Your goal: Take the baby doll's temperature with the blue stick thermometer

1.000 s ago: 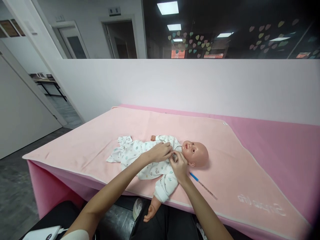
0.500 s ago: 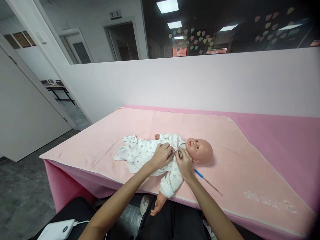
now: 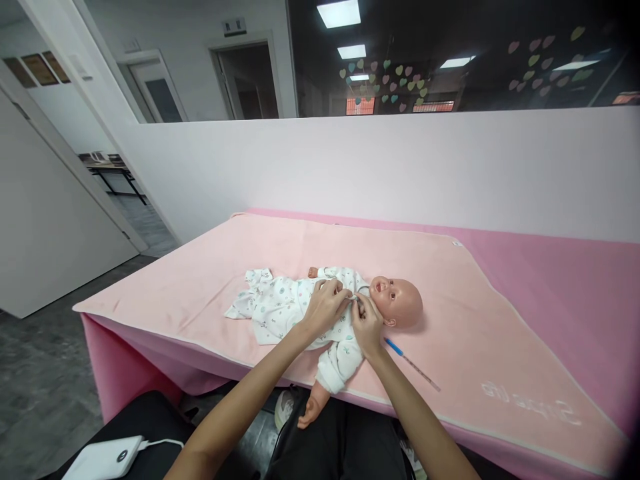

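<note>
A baby doll [image 3: 403, 304] lies on its back, its head to the right. It wears a white printed baby romper [image 3: 280, 308], whose legs lie flat to the left. My left hand [image 3: 327, 305] pinches the romper's front at the upper chest. Close beside it, my right hand [image 3: 367, 325] pinches the same front edge just below the doll's chin. The fingertips of both hands almost meet, and the small bit of cloth or fastening between them is mostly hidden. One doll arm [image 3: 314, 404] hangs over the table's near edge.
A thin stick with a blue handle [image 3: 394, 347] lies right of my right wrist. Under the doll spreads a pale pink blanket [image 3: 190, 267] over a darker pink cloth [image 3: 565, 293]. A white power bank [image 3: 105, 459] with a cable rests on my leg. Behind the table stands a white wall [image 3: 425, 173].
Both hands stay at the romper's neckline, with the left fingers shifted slightly up and toward the right hand. The view has moved a little; the doll and stick lie as before.
</note>
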`<state>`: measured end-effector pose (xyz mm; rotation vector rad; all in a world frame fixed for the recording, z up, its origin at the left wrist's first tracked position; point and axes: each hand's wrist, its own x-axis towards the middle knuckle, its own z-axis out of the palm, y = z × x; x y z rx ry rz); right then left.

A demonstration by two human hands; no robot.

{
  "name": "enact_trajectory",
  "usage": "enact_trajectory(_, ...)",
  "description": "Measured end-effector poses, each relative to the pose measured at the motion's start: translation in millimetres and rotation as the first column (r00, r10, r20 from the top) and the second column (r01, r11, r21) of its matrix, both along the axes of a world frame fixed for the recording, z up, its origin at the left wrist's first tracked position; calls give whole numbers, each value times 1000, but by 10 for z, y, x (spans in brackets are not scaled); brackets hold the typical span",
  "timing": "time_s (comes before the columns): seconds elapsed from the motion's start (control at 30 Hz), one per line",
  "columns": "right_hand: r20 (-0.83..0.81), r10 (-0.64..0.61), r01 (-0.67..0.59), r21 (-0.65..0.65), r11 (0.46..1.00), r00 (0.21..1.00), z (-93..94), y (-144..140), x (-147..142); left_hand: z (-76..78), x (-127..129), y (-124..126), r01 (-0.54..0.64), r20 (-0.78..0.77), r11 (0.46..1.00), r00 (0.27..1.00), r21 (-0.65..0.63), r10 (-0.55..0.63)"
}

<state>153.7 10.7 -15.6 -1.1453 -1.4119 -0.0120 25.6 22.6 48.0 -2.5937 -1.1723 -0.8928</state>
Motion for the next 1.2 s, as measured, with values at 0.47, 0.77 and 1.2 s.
enact_trajectory(0.47,7,-12,12,5,1000,1000,31,-21,-7,-22,3,-6,104,-28,994,994,37,-103)
enact_trajectory(0.77,64,-20,18,20,1000,998,-8,-13,10,-39,-2,-23,20,-53,999,998,28,-18)
enact_trajectory(1.2,106,-25,21,33,999,994,-4,-26,13,-155,1,-170,-120,-15,993,993,19,120)
